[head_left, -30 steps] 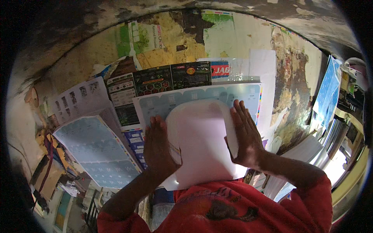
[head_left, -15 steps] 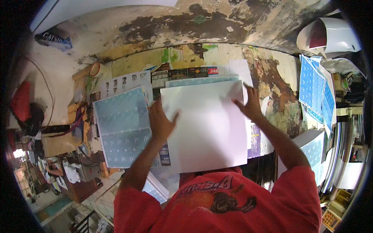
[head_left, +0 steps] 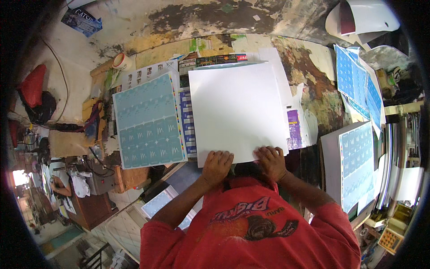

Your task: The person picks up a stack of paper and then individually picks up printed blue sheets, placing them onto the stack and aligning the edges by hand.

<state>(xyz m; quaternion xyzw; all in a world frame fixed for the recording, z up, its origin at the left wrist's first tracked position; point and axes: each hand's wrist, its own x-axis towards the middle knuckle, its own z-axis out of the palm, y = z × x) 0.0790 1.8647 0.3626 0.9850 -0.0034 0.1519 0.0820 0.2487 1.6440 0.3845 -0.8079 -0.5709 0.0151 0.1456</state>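
Note:
A large blank white paper sheet [head_left: 237, 112] lies in front of me over other papers, with a strip of teal printed sheet [head_left: 224, 66] showing past its far edge. My left hand [head_left: 217, 167] is at the left part of the sheet's near edge, fingers bent over the top and closed on it. Toward the near right corner, my right hand [head_left: 271, 164] grips the same edge in a similar way. My thumbs are mostly hidden. To the left lies a teal printed sheet [head_left: 148, 121] with a colour bar along its right side.
A tall stack of teal printed sheets [head_left: 357, 157] stands at the right. Blue printed sheets [head_left: 358, 85] lie beyond it, near a curled white sheet [head_left: 371, 15]. An orange-rimmed cup [head_left: 121, 61] is at the far left. Another person's arm [head_left: 62, 187] shows at the left.
Both hands have come back toward me from the sheet's sides to its near edge, and their fingers have closed there. The view has shifted, and the left teal sheet is uncovered by my arm.

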